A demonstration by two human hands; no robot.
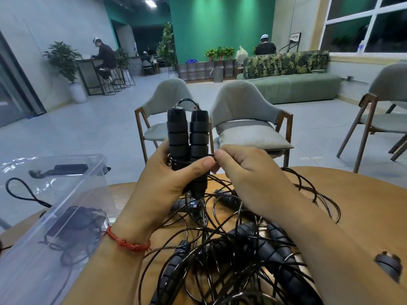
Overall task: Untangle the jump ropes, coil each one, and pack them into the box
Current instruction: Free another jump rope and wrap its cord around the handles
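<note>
Jump ropes, black, thin glossy cord with ribbed foam handles (253,241): a tangled heap on the round wooden worktop (352,194), loops overlapping and several handles lying among them, directly beneath both hands.

Pair of black ribbed foam handles (178,137): held upright and side by side above the heap, a short arc of cord joining their top ends.

Left hand (167,179): fingers and thumb wrapped round the lower part of the pair. A red braided string bracelet (130,244) sits on the wrist.

Right hand (246,170): just beside the left, thumb and forefinger pinching a thin black cord (211,155) at the base of the pair. The other fingers are curled under.

Clear plastic box (28,260): at the left edge of the worktop. A bundled black rope (74,221) and further dark cord show through its wall.

Room:
- Two grey upholstered chairs with wooden frames (244,106) stand just beyond the worktop, facing it.
- A third grey chair (385,95) stands at the right.
- The pale grey tiled floor (88,128) lies open behind them.
- A green padded sofa (293,84) with leaf-print back cushions stands along the right side, under a white-framed window (363,23).
- The deep green back wall (220,29) is lit from above.
- A potted plant (63,58) in a white pot stands at the left wall.
- One person sits on a stool at a high counter (104,53), far left.
- Another person sits behind the sofa (265,46).
</note>
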